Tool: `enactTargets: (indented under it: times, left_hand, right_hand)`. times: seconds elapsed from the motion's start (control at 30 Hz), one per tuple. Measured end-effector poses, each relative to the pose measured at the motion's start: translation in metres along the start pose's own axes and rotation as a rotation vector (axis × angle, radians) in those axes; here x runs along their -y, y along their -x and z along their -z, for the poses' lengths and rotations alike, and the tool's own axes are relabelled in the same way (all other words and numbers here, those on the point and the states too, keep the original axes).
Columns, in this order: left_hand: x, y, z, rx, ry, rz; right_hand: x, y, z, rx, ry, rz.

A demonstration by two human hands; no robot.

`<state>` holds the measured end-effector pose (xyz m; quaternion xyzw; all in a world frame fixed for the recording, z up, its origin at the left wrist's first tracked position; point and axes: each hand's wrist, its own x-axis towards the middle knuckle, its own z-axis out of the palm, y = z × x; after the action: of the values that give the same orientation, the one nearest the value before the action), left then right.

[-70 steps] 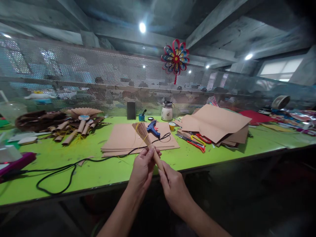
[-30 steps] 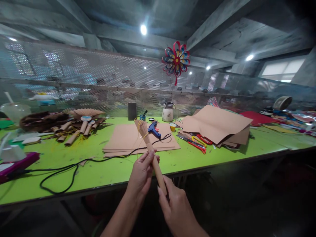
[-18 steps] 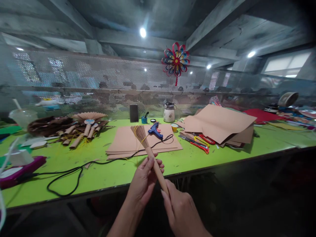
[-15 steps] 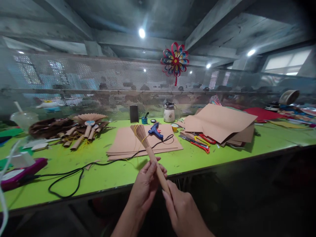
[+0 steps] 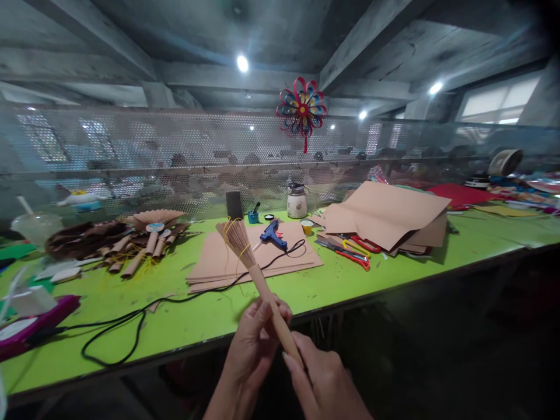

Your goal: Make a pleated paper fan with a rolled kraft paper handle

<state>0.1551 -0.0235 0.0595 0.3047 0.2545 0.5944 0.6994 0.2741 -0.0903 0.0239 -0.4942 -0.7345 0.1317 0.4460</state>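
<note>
Both hands hold a pleated brown paper fan (image 5: 258,277), folded up, with a rolled paper handle. My left hand (image 5: 258,326) is closed round the middle of the handle. Lower down, my right hand (image 5: 317,364) grips the handle's near end. The pleated head points away and to the left, with yellow string (image 5: 231,233) looped round it. Beyond it, a stack of brown paper sheets (image 5: 293,265) lies on the green table (image 5: 192,318). A blue hot glue gun (image 5: 273,234) rests on the stack, beside the fan head.
Scissors (image 5: 350,254) with red and yellow handles lie right of the stack, near loose brown paper (image 5: 385,213). Several finished fans (image 5: 153,239) are piled on the left. A black cable (image 5: 140,315) crosses the table to a purple power strip (image 5: 39,326). A white flask (image 5: 296,201) stands behind.
The fan and both hands have shifted slightly down in view, the fan head also to the left. The whole scene has moved a little left as the head turned. Both grips stay closed.
</note>
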Motion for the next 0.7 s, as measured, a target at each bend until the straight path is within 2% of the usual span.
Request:
enactTargets:
  times: [0.1,0.23,0.37,0.43,0.6,0.7]
  left_hand:
    - [0.002,0.000,0.006,0.065,0.015,0.007]
    - [0.002,0.000,0.008,0.041,0.034,0.021]
    - [0.000,0.000,0.007,0.031,0.069,0.023]
    - [-0.002,0.001,0.006,0.012,0.077,0.027]
    - [0.000,0.000,0.009,-0.076,0.045,0.026]
    - [0.002,-0.003,0.013,-0.061,0.038,0.007]
  right_hand:
    - [-0.001,0.000,-0.001,0.015,-0.030,0.008]
    - [-0.003,0.000,-0.002,-0.004,-0.081,0.045]
    - [-0.005,0.002,-0.005,-0.160,-0.055,0.103]
    - [-0.006,0.002,-0.005,-0.198,-0.049,0.131]
    - [-0.006,0.000,0.001,-0.215,-0.052,0.152]
    - [-0.008,0.000,0.005,-0.221,-0.044,0.137]
